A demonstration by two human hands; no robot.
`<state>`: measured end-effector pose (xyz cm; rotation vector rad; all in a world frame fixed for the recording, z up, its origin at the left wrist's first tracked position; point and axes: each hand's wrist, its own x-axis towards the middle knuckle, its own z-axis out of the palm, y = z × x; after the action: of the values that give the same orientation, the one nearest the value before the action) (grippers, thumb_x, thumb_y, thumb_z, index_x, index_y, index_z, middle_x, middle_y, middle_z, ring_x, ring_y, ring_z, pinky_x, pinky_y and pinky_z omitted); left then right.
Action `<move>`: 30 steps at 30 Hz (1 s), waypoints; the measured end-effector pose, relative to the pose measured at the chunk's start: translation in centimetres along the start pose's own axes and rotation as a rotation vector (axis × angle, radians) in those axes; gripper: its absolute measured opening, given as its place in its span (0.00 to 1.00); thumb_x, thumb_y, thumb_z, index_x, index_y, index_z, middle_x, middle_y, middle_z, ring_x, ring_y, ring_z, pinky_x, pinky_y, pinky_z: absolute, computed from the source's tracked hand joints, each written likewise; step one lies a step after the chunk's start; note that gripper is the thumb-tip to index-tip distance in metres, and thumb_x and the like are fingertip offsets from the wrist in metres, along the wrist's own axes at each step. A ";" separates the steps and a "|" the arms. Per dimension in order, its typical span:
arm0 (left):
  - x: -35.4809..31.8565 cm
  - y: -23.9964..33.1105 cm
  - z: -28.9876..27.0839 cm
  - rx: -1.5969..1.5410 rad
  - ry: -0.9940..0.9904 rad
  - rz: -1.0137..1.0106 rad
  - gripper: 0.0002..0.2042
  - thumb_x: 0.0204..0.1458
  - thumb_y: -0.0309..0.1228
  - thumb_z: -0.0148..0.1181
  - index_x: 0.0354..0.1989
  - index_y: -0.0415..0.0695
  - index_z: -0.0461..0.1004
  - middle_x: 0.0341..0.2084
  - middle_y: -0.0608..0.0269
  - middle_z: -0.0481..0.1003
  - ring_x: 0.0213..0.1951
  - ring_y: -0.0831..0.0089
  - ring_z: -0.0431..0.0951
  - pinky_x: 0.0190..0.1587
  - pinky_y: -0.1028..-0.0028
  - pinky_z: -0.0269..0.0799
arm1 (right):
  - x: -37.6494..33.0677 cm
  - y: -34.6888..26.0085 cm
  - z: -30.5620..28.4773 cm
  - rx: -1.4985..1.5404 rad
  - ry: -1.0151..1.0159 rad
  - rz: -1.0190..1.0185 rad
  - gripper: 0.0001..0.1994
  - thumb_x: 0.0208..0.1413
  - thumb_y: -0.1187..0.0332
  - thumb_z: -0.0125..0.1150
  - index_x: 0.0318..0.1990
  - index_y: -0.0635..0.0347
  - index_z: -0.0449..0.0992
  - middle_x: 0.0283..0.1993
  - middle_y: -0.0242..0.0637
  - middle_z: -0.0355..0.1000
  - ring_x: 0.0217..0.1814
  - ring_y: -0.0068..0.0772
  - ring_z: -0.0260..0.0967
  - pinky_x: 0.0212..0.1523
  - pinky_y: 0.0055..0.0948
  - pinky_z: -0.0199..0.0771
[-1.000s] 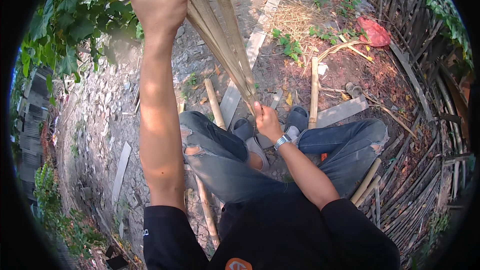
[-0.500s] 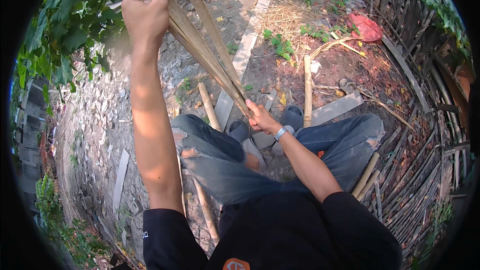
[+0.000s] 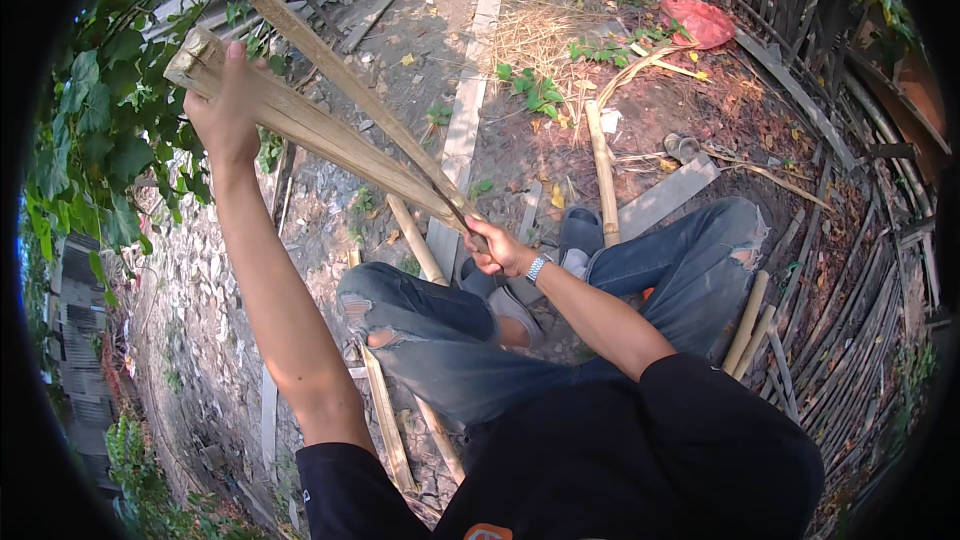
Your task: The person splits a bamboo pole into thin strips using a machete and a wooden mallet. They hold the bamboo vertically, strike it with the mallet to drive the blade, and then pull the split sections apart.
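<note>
A length of split bamboo [image 3: 330,135] slants from the upper left down toward my feet. My left hand [image 3: 228,115] is closed around its thick far end, thumb on top; it is slightly blurred. A second bamboo piece [image 3: 330,60] spreads away beyond it, and the two converge near my right hand [image 3: 503,248]. That hand is closed on the brown handle of what looks like a knife [image 3: 480,238]. Its thin dark blade lies where the pieces meet; how deep it sits in the split is hidden.
My bent legs in jeans [image 3: 450,340] frame the work. Bamboo poles [image 3: 603,175] and a grey plank [image 3: 470,110] lie on the dirt. Leafy vines [image 3: 95,110] hang at left; a red bag [image 3: 697,22] and stick fence [image 3: 800,40] stand at far right.
My left hand has swung left and nearer with the bamboo's far end, and the second piece now stands farther apart from it. My right hand has shifted slightly left and down.
</note>
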<state>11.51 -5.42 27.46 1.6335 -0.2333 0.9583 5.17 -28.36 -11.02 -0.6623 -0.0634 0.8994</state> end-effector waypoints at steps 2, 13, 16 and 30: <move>0.8 -1.1 -0.9 -0.071 -0.070 -0.016 0.17 0.58 0.32 0.69 0.49 0.34 0.74 0.38 0.56 0.79 0.36 0.66 0.83 0.38 0.68 0.81 | 0.3 0.8 -0.7 0.251 -0.196 0.117 0.31 0.64 0.32 0.46 0.26 0.53 0.64 0.11 0.23 0.47 0.08 0.20 0.41 0.13 0.24 0.46; 1.8 -3.0 -1.8 0.023 -0.020 -0.021 0.23 0.57 0.35 0.71 0.54 0.32 0.71 0.43 0.53 0.78 0.42 0.61 0.84 0.43 0.66 0.82 | -0.7 -2.9 4.6 0.321 -0.058 0.204 0.30 0.63 0.33 0.49 0.26 0.50 0.65 0.12 0.18 0.49 0.09 0.17 0.42 0.21 0.25 0.57; 1.8 -2.4 0.9 0.027 -0.053 -0.027 0.22 0.57 0.34 0.70 0.53 0.32 0.72 0.43 0.54 0.78 0.41 0.63 0.84 0.43 0.67 0.82 | -2.4 -4.4 7.8 0.400 0.176 0.192 0.30 0.64 0.32 0.48 0.27 0.51 0.63 0.12 0.17 0.48 0.07 0.17 0.42 0.18 0.26 0.56; 2.3 -2.6 3.0 -0.021 0.010 0.048 0.19 0.55 0.31 0.72 0.50 0.32 0.76 0.41 0.52 0.81 0.38 0.67 0.84 0.40 0.70 0.81 | 1.2 2.7 0.2 -1.063 0.798 -0.637 0.35 0.70 0.43 0.46 0.25 0.71 0.75 0.15 0.54 0.62 0.19 0.48 0.65 0.28 0.46 0.66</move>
<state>15.92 -6.52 27.17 1.6102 -0.2759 0.9968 3.95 -26.18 -12.65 -1.8232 -0.0274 -0.1359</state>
